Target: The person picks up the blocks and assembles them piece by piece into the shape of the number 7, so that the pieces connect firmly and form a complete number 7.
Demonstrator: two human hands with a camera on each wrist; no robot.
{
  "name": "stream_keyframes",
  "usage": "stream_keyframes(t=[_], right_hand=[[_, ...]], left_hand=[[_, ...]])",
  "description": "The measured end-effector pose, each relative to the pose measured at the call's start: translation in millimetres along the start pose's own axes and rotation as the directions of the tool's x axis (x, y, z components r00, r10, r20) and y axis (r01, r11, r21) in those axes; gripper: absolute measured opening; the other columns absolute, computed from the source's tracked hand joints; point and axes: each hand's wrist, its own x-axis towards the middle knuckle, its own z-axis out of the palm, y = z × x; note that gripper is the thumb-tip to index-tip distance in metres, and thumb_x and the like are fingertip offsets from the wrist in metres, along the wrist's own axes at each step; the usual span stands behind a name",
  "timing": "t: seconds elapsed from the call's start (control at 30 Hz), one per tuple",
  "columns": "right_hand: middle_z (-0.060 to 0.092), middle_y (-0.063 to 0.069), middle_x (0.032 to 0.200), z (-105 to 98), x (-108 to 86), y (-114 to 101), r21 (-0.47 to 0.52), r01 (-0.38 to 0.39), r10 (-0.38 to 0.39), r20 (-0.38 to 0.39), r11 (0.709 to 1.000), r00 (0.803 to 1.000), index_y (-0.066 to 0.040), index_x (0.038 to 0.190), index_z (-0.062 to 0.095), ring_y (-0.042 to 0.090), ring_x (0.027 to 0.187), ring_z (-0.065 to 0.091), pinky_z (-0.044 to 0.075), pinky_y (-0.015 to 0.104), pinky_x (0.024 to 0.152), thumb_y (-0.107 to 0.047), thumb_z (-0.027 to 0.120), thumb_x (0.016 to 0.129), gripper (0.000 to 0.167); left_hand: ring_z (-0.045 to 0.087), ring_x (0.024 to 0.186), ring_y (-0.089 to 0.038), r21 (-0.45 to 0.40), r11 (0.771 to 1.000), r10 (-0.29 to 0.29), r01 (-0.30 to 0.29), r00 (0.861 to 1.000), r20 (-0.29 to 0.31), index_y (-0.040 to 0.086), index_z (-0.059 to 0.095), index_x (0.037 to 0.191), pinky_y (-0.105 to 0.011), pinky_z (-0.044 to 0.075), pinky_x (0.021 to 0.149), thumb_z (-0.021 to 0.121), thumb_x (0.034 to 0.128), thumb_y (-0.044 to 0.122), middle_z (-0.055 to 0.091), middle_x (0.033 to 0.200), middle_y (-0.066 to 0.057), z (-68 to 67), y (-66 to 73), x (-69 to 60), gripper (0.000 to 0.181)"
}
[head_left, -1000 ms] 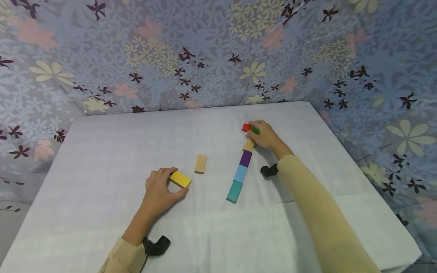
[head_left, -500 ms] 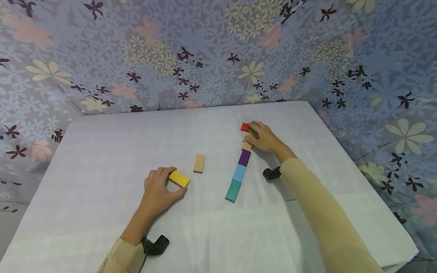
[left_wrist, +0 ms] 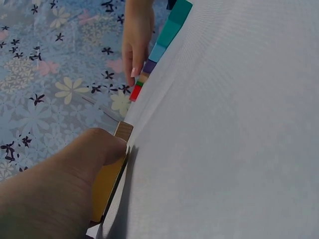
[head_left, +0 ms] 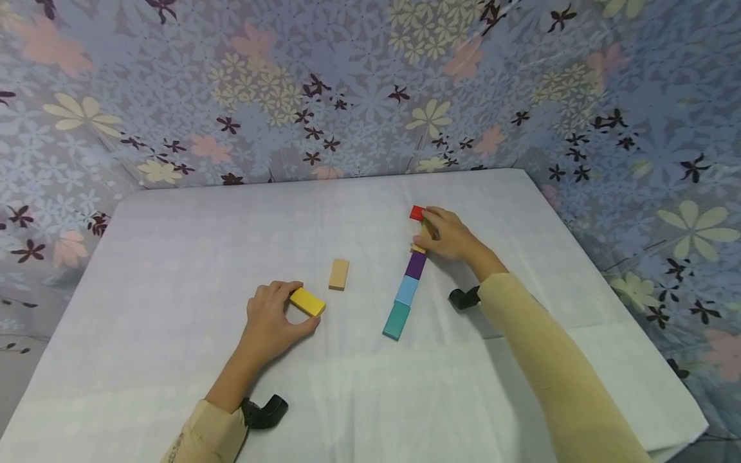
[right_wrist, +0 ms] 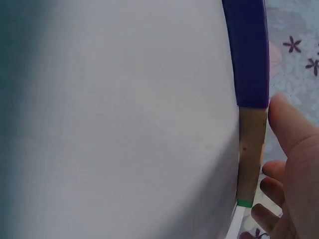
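Observation:
In the head view my left hand [head_left: 274, 325] holds a yellow block [head_left: 308, 301] between thumb and fingers, on the table. A plain wooden block [head_left: 338, 274] lies just beyond it. To the right runs a slanting row: a teal block [head_left: 396, 321], a light blue block [head_left: 406, 290], a purple block [head_left: 415, 264], another wooden block [right_wrist: 251, 154], a green block [right_wrist: 244, 203] and a red block [head_left: 416, 213]. Over the row's far part, my right hand [head_left: 451, 236] spans that second wooden block with thumb and fingers. It mostly covers the green block in the head view.
White cloth covers the table [head_left: 202, 244]. A flowered fabric [head_left: 347, 83] hangs along its back and right edges. Black wrist-worn devices stick out beside each sleeve, one by the left wrist [head_left: 265, 411] and one by the right [head_left: 464, 298].
My right hand has shifted slightly right and toward me, its thumb further down over the wooden block. Less green shows between the fingers. My left hand has stayed on the yellow block.

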Motion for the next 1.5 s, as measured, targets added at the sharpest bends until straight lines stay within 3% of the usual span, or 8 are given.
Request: stream_keyframes(t=[0.33, 0.53, 0.77, 0.9, 1.0, 1.13, 1.3, 1.5], right_hand=[[0.013, 0.012, 0.167, 1.8, -17.6, -10.1, -0.03, -0.029, 0.029, 0.007, 0.999, 1.0, -0.011, 0.159, 0.022, 0.036, 0.154, 0.009, 0.019, 0.061, 0.118, -0.068, 0.067, 0.08, 0.107], [0.035, 0.01, 0.158, 3.9, -20.2, -49.9, -0.05, 0.132, -0.132, 0.019, 0.99, 0.991, -0.017, 0.155, 0.034, 0.033, 0.148, 0.025, 0.022, 0.058, 0.118, -0.063, 0.066, 0.085, 0.09], [0.049, 0.002, 0.146, 20.6, -16.5, -112.6, -0.047, 0.355, -0.341, 0.19, 0.934, 0.921, -0.027, 0.152, 0.04, 0.025, 0.137, 0.044, 0.036, 0.048, 0.114, -0.05, 0.068, 0.09, 0.072], [0.052, -0.001, 0.141, 31.2, -9.6, -128.2, -0.113, 0.446, -0.408, 0.256, 0.888, 0.877, -0.032, 0.152, 0.04, 0.022, 0.128, 0.049, 0.04, 0.044, 0.11, -0.046, 0.068, 0.09, 0.069], [0.054, -0.001, 0.137, 35.8, -5.5, -133.8, -0.169, 0.478, -0.421, 0.286, 0.862, 0.861, -0.033, 0.15, 0.043, 0.022, 0.122, 0.051, 0.042, 0.042, 0.106, -0.043, 0.068, 0.091, 0.065], [0.058, -0.004, 0.124, 38.1, -1.9, -136.0, -0.213, 0.464, -0.403, 0.274, 0.86, 0.873, -0.03, 0.137, 0.056, 0.018, 0.113, 0.053, 0.045, 0.037, 0.1, -0.04, 0.069, 0.092, 0.048], [0.059, -0.005, 0.106, 32.0, 4.1, -132.5, -0.183, 0.401, -0.353, 0.244, 0.898, 0.903, -0.021, 0.116, 0.063, 0.015, 0.1, 0.053, 0.045, 0.035, 0.093, -0.039, 0.071, 0.09, 0.033], [0.061, 0.005, 0.109, 10.4, 25.3, -104.7, -0.121, 0.189, -0.178, 0.096, 0.974, 0.979, -0.01, 0.118, 0.061, 0.022, 0.099, 0.055, 0.046, 0.039, 0.092, -0.035, 0.069, 0.093, 0.036]], left_hand=[[0.048, 0.108, -0.03, 0.013, 1.0, -0.006, 0.006, 1.0, 0.004, 0.009, 0.059, 0.131, -0.048, 0.032, 0.085, 0.08, 0.075, 0.045, 0.06, 0.123, -0.012, -1.1, -1.5, 3.6, 0.07], [0.047, 0.107, -0.03, 0.002, 1.0, -0.004, 0.004, 1.0, 0.013, 0.009, 0.059, 0.132, -0.049, 0.032, 0.086, 0.08, 0.0752, 0.045, 0.06, 0.122, -0.012, -2.0, 1.1, 7.2, 0.07], [0.047, 0.105, -0.029, -0.002, 1.0, 0.002, -0.002, 1.0, 0.009, 0.01, 0.059, 0.131, -0.048, 0.032, 0.086, 0.079, 0.0754, 0.046, 0.06, 0.122, -0.011, -1.0, 0.8, 9.6, 0.07], [0.048, 0.106, -0.029, -0.002, 1.0, 0.002, -0.002, 1.0, 0.013, 0.01, 0.059, 0.132, -0.048, 0.033, 0.086, 0.079, 0.0753, 0.047, 0.06, 0.122, -0.011, 0.2, 0.2, 9.4, 0.07], [0.048, 0.107, -0.029, 0.002, 1.0, -0.001, 0.001, 1.0, 0.017, 0.009, 0.059, 0.132, -0.049, 0.033, 0.085, 0.079, 0.0755, 0.047, 0.06, 0.123, -0.011, 1.2, -0.8, 8.1, 0.07], [0.048, 0.108, -0.029, 0.007, 1.0, -0.001, 0.001, 1.0, 0.009, 0.009, 0.06, 0.131, -0.048, 0.033, 0.085, 0.08, 0.0753, 0.047, 0.06, 0.123, -0.011, 2.4, -2.3, 6.4, 0.07], [0.048, 0.107, -0.029, 0.01, 1.0, -0.009, 0.009, 1.0, 0.006, 0.009, 0.06, 0.131, -0.047, 0.032, 0.083, 0.08, 0.0749, 0.046, 0.06, 0.122, -0.011, 3.0, -3.7, 3.4, 0.069], [0.048, 0.107, -0.029, -0.005, 1.0, -0.008, 0.008, 1.0, 0.006, 0.01, 0.06, 0.131, -0.046, 0.031, 0.084, 0.08, 0.0751, 0.045, 0.06, 0.122, -0.01, 2.4, -3.4, 0.7, 0.069]])
